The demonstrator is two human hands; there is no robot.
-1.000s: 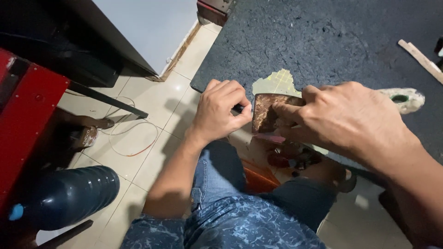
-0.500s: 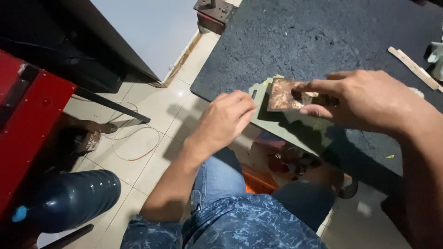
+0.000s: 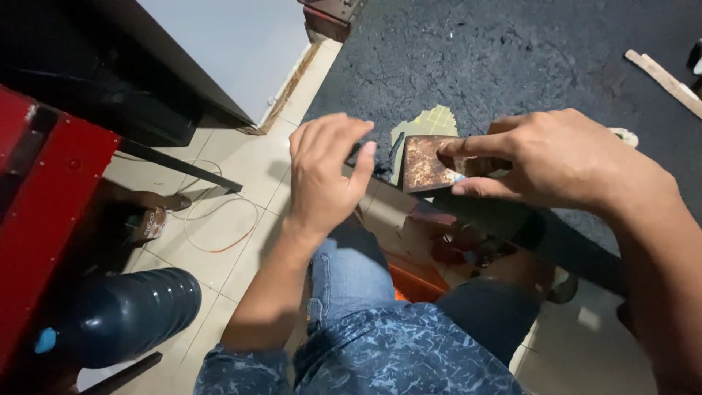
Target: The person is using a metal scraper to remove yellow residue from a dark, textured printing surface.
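Head view: the right hand [image 3: 563,164] pinches a small rusty square plate [image 3: 426,162] between thumb and fingers, holding it over the near-left edge of the dark worktop [image 3: 526,51]. The left hand [image 3: 325,172] is curled just left of the plate with something dark at its fingertips; whether it grips cannot be told. Far of the plate the worktop lies open up to a wooden strip [image 3: 669,80] at far right. Left of the edge: tiled floor [image 3: 234,190], a red cabinet [image 3: 44,212], a dark bottle [image 3: 121,314]
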